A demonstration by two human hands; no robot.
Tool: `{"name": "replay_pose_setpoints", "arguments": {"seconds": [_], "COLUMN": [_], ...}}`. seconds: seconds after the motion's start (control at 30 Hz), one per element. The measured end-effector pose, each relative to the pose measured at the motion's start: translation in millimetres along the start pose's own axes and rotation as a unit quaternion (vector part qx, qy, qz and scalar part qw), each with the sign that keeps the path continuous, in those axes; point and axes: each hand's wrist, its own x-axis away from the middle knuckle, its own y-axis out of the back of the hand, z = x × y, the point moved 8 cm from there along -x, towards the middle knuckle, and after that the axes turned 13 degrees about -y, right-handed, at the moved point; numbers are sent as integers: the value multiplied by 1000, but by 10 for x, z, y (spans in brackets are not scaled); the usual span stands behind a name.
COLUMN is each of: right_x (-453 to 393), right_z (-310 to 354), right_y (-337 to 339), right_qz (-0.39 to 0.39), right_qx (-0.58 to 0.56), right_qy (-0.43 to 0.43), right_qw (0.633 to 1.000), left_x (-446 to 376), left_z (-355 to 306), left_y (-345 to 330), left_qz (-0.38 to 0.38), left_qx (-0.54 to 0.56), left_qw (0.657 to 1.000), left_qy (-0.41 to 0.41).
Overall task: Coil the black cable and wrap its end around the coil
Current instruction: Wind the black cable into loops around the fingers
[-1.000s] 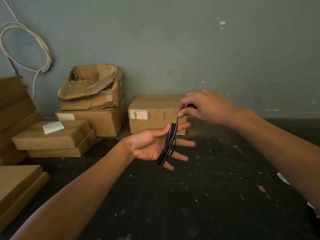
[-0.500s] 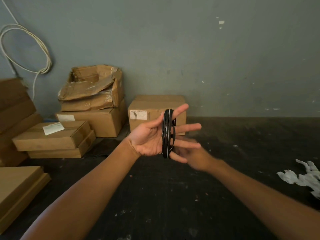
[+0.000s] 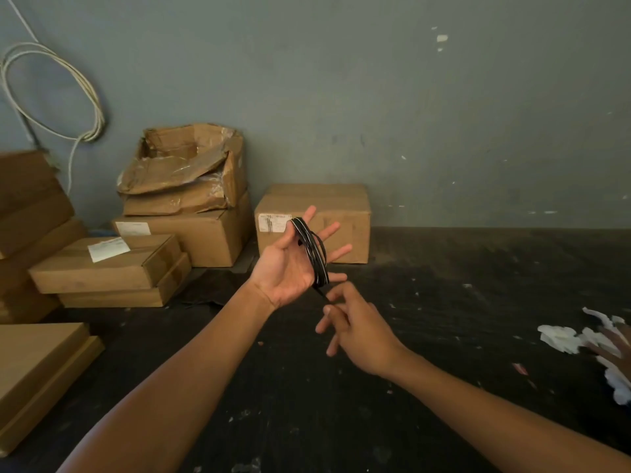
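Head view, from nearest to farthest. Two bare forearms reach in from the bottom edge, one from seven o'clock and one from five o'clock. The right hand (image 3: 355,331) sits just past centre, low, with fingers loosely spread; its fingertips (image 3: 333,295) lie at the short free end of the black cable (image 3: 316,256), but whether they pinch it I cannot tell. Just above, toward twelve o'clock, the left hand (image 3: 290,268) is held palm up and wide open, fingers fanned. One black cable is looped in several turns around those fingers, forming a narrow coil that runs from the thumb side down to the little finger, with the tail dropping toward the right hand.

Under both hands lies a dark, scuffed floor (image 3: 426,387). At three o'clock, a scatter of crumpled white paper (image 3: 563,337) lies near the right edge.

At nine o'clock stand stacked cardboard boxes (image 3: 106,264), at least six counted, all closed, two with white labels. Farther back, one torn open box (image 3: 184,169) tops a closed one; its contents are hidden. One sealed box (image 3: 345,206) stands alone against the grey wall (image 3: 409,114), behind the left hand. At ten o'clock, one pale cable loop (image 3: 85,97) hangs on the wall.
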Motion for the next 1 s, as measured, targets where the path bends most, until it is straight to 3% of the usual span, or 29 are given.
{"name": "replay_pose_setpoints", "arguments": {"seconds": [0.13,0.3,0.53,0.73,1.0], "right_x": [22,4,-5,-50,-118], "right_z": [92,149,224,227,99], "right_y": [214,350,546,500,473], "right_qz": [-110,-147,-215,-130,-82], "right_qx": [2,-26,22,-20,-28], "right_qy": [57,84,126,128,52], "right_qw": [992,985,968,983,995], "left_x": [-7,-3,80,171,243], "left_z": [38,104,223,302,488], "left_y": [70,75,10,56,132], "left_qz": [-45,-61,-46,-64,-104], "left_qx": [40,54,37,10,-35], "left_qw": [997,995,998,998,994], "left_qy": [-45,-53,-35,-25,28]}}
